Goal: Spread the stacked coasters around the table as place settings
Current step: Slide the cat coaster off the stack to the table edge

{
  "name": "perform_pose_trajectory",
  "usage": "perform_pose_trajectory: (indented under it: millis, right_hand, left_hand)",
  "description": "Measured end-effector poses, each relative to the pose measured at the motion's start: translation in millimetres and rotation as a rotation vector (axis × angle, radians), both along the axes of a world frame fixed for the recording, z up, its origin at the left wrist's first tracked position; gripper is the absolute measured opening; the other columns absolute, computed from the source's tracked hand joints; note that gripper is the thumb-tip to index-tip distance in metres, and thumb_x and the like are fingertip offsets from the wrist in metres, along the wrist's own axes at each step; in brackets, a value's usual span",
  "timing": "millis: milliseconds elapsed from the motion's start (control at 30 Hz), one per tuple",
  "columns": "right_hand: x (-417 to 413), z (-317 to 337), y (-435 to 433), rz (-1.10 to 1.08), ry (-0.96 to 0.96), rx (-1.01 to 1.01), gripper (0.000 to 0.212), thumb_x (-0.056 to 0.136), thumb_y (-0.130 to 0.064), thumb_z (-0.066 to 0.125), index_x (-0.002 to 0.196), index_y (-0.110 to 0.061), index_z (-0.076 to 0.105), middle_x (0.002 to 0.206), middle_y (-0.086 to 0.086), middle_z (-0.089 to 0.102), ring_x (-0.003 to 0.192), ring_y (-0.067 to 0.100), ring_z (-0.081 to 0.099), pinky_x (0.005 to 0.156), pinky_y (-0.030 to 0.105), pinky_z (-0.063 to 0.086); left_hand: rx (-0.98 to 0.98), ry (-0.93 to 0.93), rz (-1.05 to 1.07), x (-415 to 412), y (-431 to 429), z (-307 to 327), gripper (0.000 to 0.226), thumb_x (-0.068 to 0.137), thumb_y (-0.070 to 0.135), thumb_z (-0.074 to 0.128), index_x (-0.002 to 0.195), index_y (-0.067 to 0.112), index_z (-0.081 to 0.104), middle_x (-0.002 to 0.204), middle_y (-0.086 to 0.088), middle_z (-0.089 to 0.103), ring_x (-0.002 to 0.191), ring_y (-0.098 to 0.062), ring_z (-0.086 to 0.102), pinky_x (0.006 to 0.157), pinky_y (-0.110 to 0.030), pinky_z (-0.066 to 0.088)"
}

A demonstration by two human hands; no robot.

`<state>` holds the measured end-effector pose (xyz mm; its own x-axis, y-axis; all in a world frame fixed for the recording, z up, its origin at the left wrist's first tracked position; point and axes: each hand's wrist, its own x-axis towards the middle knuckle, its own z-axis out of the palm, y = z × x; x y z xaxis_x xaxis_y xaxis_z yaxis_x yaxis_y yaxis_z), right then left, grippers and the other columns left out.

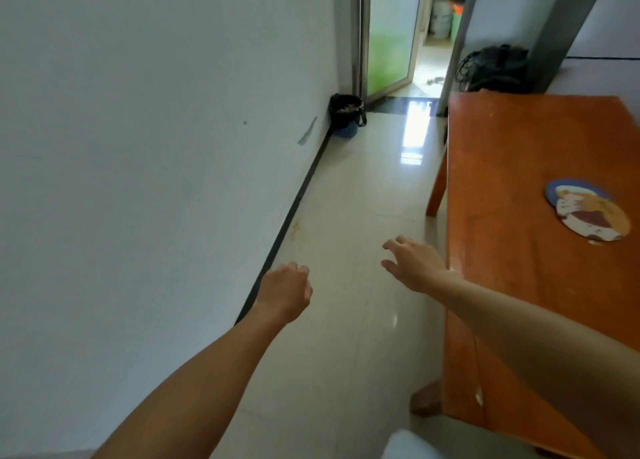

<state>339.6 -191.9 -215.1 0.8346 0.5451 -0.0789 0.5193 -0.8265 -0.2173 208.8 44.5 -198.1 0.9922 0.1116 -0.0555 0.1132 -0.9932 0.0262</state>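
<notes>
Two bare arms reach forward over a pale tiled floor [346,250] beside an orange wooden surface [512,167]. The left hand [285,290], at about 7 o'clock from frame centre, hangs with fingers loosely curled, holding nothing. The right hand [414,264], at about 4 o'clock, is spread wide and empty, just off the surface's near-left edge. The coasters [587,211], round and printed with a cartoon design, lie overlapping on the surface at 3 o'clock, well apart from both hands. A dark bin [346,114] stands against the white wall [156,112] at 12 o'clock, near an open doorway [391,32].
</notes>
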Motion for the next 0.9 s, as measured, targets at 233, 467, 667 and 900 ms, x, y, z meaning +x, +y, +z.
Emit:
perform_pose_trajectory:
  millis: [233, 467, 667, 900]
  right_hand:
    - [93.8, -25.0, 13.8, -0.117, -0.009, -0.005, 0.043, 0.092, -0.041, 0.053, 0.127, -0.017, 0.054, 0.122, 0.006, 0.061, 0.102, 0.025, 0.061, 0.079, 0.038, 0.051]
    - [196.4, -34.9, 9.1, -0.315, 0.070, 0.036, 0.043, 0.091, -0.040, 0.054, 0.127, -0.017, 0.055, 0.124, 0.005, 0.061, 0.107, 0.026, 0.060, 0.083, 0.038, 0.049]
    - [271.4, -19.5, -28.7, -0.443, 0.077, -0.011, 0.038, 0.091, -0.042, 0.052, 0.120, -0.018, 0.057, 0.118, 0.006, 0.061, 0.104, 0.026, 0.059, 0.080, 0.036, 0.048]
    - [341.2, -23.8, -87.6, -0.750, 0.136, -0.085, 0.040, 0.094, -0.044, 0.049, 0.127, -0.021, 0.052, 0.124, 0.005, 0.057, 0.110, 0.025, 0.056, 0.080, 0.036, 0.048]
  left_hand:
    - [0.082, 0.028, -0.192, 118.6, 18.2, -5.1, 0.023, 0.093, 0.028, 0.043, 0.099, 0.011, 0.059, 0.097, -0.009, 0.062, 0.085, -0.027, 0.058, 0.076, -0.038, 0.048]
    - [0.083, 0.040, -0.325, 261.7, 20.6, 12.1, 0.023, 0.093, 0.027, 0.043, 0.100, 0.012, 0.059, 0.095, -0.008, 0.062, 0.083, -0.025, 0.058, 0.078, -0.040, 0.050]
    - [0.041, 0.007, -0.472, 376.0, -6.0, 13.2, 0.026, 0.094, 0.030, 0.043, 0.105, 0.013, 0.060, 0.098, -0.007, 0.062, 0.086, -0.025, 0.058, 0.074, -0.037, 0.048]
    - [0.016, 0.000, -0.735, 516.4, -55.4, -7.8, 0.024, 0.094, 0.030, 0.043, 0.102, 0.014, 0.057, 0.099, -0.006, 0.062, 0.089, -0.025, 0.058, 0.070, -0.034, 0.039]
